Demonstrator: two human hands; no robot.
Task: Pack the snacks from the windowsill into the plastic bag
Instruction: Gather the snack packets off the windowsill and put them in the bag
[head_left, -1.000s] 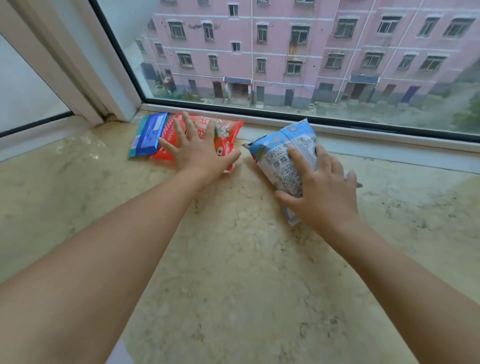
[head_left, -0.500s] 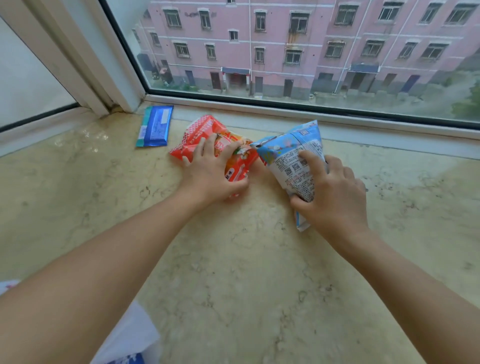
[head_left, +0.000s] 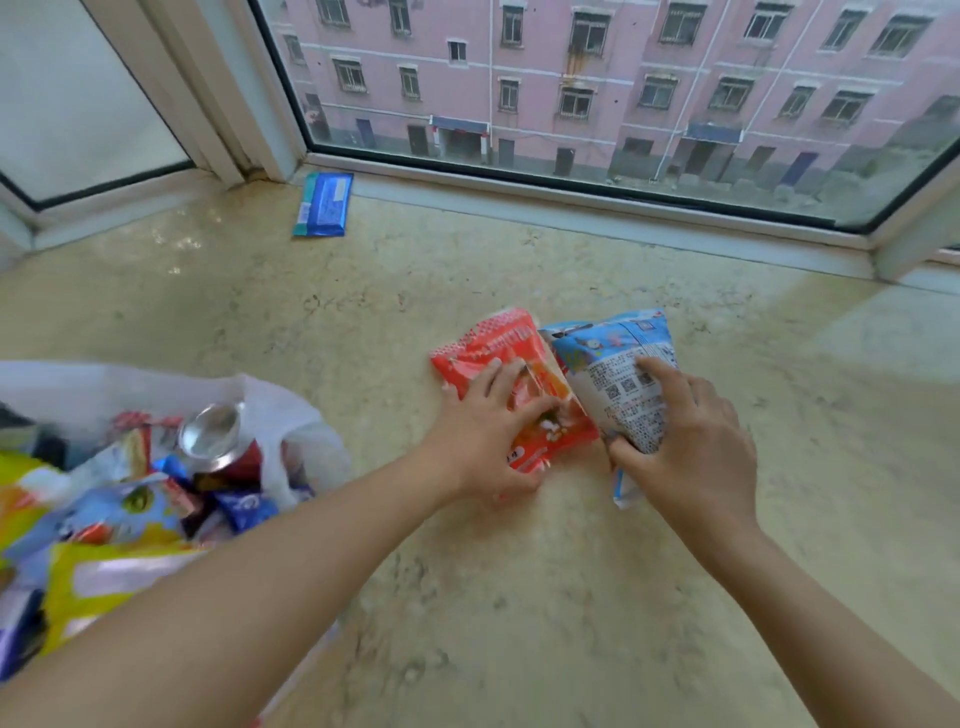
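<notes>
Red snack packet (head_left: 498, 364) is lying flat on the marble windowsill (head_left: 467, 597), mid-sill, its lower half sitting under the left hand (head_left: 488, 441). Fingers are curling over the packet's near part and clamping it, thumb pressing along the right edge. Blue-and-white snack packet (head_left: 618, 364) is resting just beside the red one, their edges touching; the right hand (head_left: 696, 447) is gripping its lower half, index finger stretching up across the printed back, thumb tucking underneath.

Both forearms are reaching forward from the bottom of the view, palms facing down, wrists angling slightly toward each other.

Printed back of the blue-and-white packet is showing QR codes and small text (too fine to read). Red packet is carrying white lettering, also unreadable.

Flat blue packet (head_left: 322, 205) is lying alone at the far corner by the window frame (head_left: 571, 187), well apart from both hands.

Plastic bag (head_left: 280, 415) is sitting open at the left, holding assorted wrappers and a red can (head_left: 221, 441).
</notes>
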